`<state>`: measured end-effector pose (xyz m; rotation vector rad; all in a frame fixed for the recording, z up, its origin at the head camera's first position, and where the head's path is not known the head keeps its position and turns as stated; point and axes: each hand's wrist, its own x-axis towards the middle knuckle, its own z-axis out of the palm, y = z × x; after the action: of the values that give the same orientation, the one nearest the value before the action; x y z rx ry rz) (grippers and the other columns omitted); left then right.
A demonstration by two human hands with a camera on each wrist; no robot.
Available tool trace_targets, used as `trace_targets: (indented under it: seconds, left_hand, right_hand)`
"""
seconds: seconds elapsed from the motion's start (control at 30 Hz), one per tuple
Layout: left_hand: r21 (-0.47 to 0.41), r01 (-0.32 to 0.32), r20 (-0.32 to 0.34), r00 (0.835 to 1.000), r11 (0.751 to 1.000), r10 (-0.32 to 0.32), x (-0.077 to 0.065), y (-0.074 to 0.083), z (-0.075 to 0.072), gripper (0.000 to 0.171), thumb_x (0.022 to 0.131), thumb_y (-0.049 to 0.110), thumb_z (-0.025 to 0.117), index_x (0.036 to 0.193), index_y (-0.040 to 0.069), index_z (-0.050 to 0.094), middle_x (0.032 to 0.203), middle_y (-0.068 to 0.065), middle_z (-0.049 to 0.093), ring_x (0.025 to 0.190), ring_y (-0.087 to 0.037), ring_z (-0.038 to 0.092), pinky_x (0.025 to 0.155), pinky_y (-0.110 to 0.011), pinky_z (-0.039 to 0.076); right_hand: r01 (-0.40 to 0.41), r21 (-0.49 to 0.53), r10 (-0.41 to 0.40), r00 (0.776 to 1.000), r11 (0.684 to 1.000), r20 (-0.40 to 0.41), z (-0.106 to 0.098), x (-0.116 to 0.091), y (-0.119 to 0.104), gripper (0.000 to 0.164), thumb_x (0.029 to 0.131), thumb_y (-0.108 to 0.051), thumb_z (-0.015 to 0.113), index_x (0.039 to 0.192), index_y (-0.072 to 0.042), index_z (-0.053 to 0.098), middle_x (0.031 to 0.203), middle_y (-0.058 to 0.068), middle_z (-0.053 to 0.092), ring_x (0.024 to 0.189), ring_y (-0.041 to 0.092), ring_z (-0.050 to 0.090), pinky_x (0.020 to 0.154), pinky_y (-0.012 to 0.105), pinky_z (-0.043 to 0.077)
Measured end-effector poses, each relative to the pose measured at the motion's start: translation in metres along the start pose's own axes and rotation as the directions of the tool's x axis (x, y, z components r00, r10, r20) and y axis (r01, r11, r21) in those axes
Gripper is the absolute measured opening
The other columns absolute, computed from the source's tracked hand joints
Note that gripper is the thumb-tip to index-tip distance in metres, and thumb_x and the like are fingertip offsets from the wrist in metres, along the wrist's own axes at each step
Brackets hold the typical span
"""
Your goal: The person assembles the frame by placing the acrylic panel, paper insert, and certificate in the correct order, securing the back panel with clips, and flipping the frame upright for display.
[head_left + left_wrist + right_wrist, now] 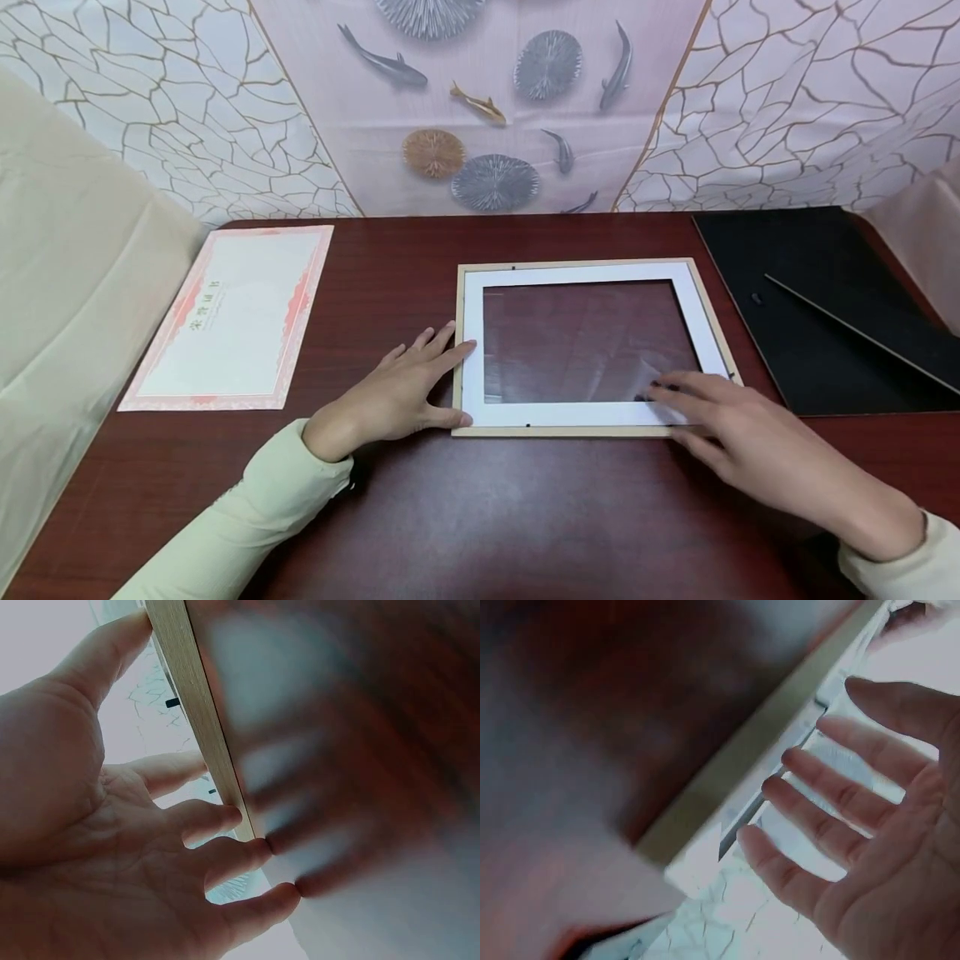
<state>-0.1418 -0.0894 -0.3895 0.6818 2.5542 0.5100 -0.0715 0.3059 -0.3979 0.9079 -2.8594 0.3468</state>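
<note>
A light wooden picture frame (577,432) lies face down or up, I cannot tell which, in the middle of the table. Inside it are a white mat (585,414) and a clear sheet (577,342) with faint reflections. Small dark tabs show along the rim. My left hand (401,392), fingers spread, touches the frame's left side; in the left wrist view its fingertips meet the wood and the tabletop. My right hand (738,433) hovers with loose fingers over the near right corner, slightly blurred. The right wrist view shows nothing within its fingers (840,799).
A certificate sheet (247,317) with a pink border lies at the left. To the right of the frame rests a black backing board (765,350) with a raised stand leg (877,333). Patterned cloth (480,108) hangs at the dark red table's (390,258) far edge.
</note>
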Motion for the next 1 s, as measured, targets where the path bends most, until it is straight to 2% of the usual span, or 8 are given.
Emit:
trace_targets:
  seconds: [0.1, 0.2, 0.3, 0.4, 0.6, 0.8, 1.0]
  left_hand:
    - [0.002, 0.004, 0.002, 1.0, 1.0, -0.004, 0.0, 0.0, 0.0, 0.093, 0.093, 0.046, 0.078, 0.168, 0.024, 0.027, 0.178, -0.009, 0.007, 0.164, -0.037, 0.009, 0.129, -0.065, 0.012]
    - [-0.006, 0.009, 0.004, 1.0, 1.0, -0.009, 0.0, 0.0, 0.0, 0.093, 0.093, 0.045, 0.078, 0.168, 0.024, 0.027, 0.178, -0.009, 0.006, 0.164, -0.037, 0.009, 0.13, -0.064, 0.012]
    - [-0.018, 0.013, 0.0, 1.0, 1.0, -0.013, -0.001, 0.0, 0.001, 0.094, 0.094, 0.043, 0.078, 0.168, 0.023, 0.025, 0.178, -0.008, 0.007, 0.164, -0.037, 0.009, 0.13, -0.064, 0.012]
    - [-0.022, 0.014, -0.009, 1.0, 1.0, -0.014, -0.002, -0.002, 0.002, 0.094, 0.094, 0.044, 0.078, 0.168, 0.023, 0.024, 0.178, -0.006, 0.008, 0.164, -0.036, 0.009, 0.13, -0.063, 0.013]
    - [-0.017, 0.016, -0.036, 0.999, 1.0, -0.016, -0.001, -0.003, 0.003, 0.089, 0.095, 0.044, 0.076, 0.167, 0.023, 0.027, 0.177, -0.006, 0.012, 0.164, -0.037, 0.013, 0.129, -0.063, 0.017]
    - [-0.025, 0.016, -0.036, 0.999, 1.0, -0.017, -0.001, -0.003, 0.002, 0.088, 0.095, 0.043, 0.076, 0.167, 0.022, 0.029, 0.177, -0.006, 0.013, 0.163, -0.037, 0.014, 0.129, -0.063, 0.017]
    - [-0.033, 0.014, -0.026, 1.0, 0.999, -0.015, 0.0, -0.004, 0.001, 0.087, 0.096, 0.041, 0.076, 0.167, 0.022, 0.029, 0.177, -0.007, 0.013, 0.163, -0.038, 0.014, 0.129, -0.064, 0.017]
  right_hand:
    - [-0.124, 0.009, 0.123, 0.991, 0.992, 0.049, -0.007, 0.0, 0.01, 0.058, 0.082, -0.01, 0.087, 0.136, -0.004, 0.068, 0.137, 0.024, 0.064, 0.118, 0.042, 0.066, 0.088, 0.062, 0.056]
    - [-0.244, 0.005, 0.241, 0.961, 0.97, 0.137, -0.011, -0.001, 0.019, 0.058, 0.088, -0.012, 0.082, 0.141, 0.002, 0.062, 0.144, 0.032, 0.056, 0.125, 0.051, 0.06, 0.092, 0.068, 0.052]
    - [-0.307, 0.0, 0.301, 0.93, 0.952, 0.21, -0.012, -0.001, 0.026, 0.058, 0.092, -0.015, 0.078, 0.144, 0.004, 0.058, 0.149, 0.035, 0.051, 0.13, 0.054, 0.056, 0.096, 0.07, 0.05]
    - [-0.322, -0.018, 0.317, 0.918, 0.947, 0.239, -0.011, -0.002, 0.03, 0.058, 0.093, -0.016, 0.077, 0.144, 0.005, 0.058, 0.151, 0.035, 0.05, 0.13, 0.053, 0.057, 0.096, 0.068, 0.05]
    - [-0.306, -0.036, 0.305, 0.919, 0.951, 0.249, -0.01, -0.004, 0.032, 0.059, 0.091, -0.017, 0.08, 0.142, 0.005, 0.06, 0.151, 0.033, 0.051, 0.129, 0.05, 0.058, 0.092, 0.066, 0.053]
    - [-0.316, -0.019, 0.308, 0.91, 0.949, 0.277, -0.014, 0.0, 0.034, 0.06, 0.092, -0.018, 0.08, 0.143, 0.004, 0.059, 0.15, 0.035, 0.05, 0.128, 0.051, 0.056, 0.091, 0.066, 0.053]
    - [-0.285, 0.031, 0.267, 0.926, 0.958, 0.267, -0.013, 0.003, 0.045, 0.057, 0.092, -0.013, 0.078, 0.143, 0.005, 0.059, 0.149, 0.037, 0.049, 0.131, 0.054, 0.053, 0.098, 0.069, 0.049]
